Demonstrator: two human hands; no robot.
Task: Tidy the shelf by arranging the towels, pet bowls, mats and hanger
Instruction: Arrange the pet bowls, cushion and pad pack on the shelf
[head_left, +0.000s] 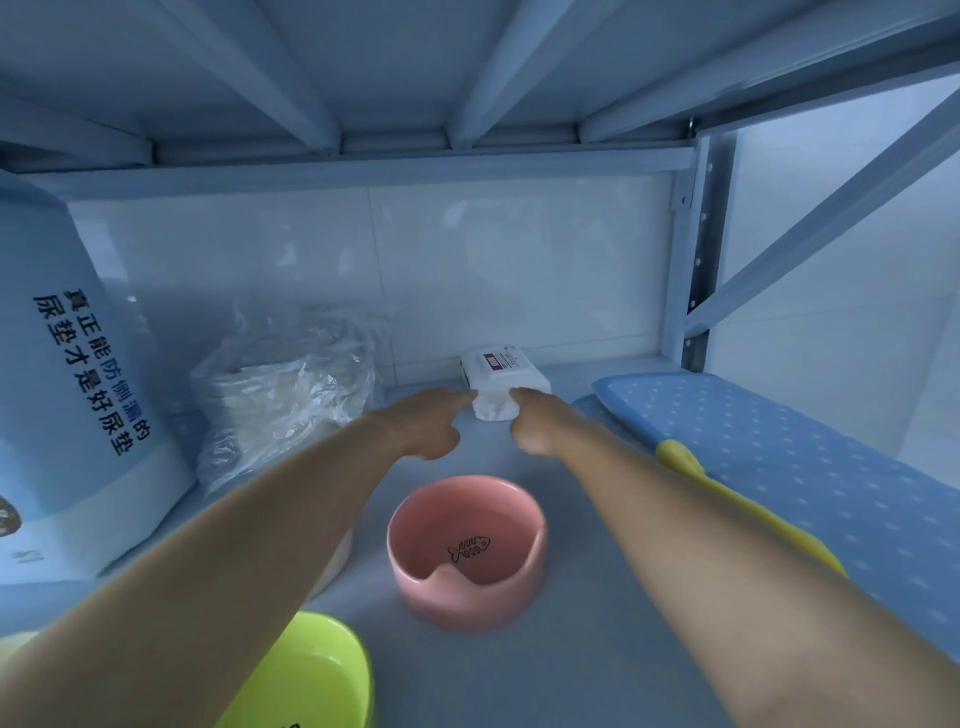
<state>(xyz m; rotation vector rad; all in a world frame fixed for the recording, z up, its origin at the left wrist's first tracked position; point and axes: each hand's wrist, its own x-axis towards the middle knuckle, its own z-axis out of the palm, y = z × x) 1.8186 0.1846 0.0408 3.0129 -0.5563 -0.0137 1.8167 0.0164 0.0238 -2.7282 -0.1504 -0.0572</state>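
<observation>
Both hands reach deep into the shelf (597, 649); the left hand (423, 423) and the right hand (535, 421) have fingers stretched forward, with their tips touching the two near corners of a white towel packet (506, 371), neither hand wrapped round it; the packet lies flat at 12 o'clock, against the back wall, soft and wrapped in white, its near end bulging between the fingertips.

At 6 o'clock from the packet, between the forearms, stands a pink bowl (467, 553) with a notch in its near rim; at 7 o'clock, under the left forearm, sits a green bowl (306, 675); at 3 o'clock lies a blue mat (810, 467) with white dots, and a yellow hanger (737, 506) rests along its near edge; at 9 o'clock slumps a crumpled clear plastic bag (280, 389) of white pads, and beyond it a tall blue bag (67, 405).

The blue bag reads 真正能防侧漏的尿垫才是好尿垫; the pink bowl bears a black fishbone drawing; the packet's label has a dark red block, its print too small to read.
</observation>
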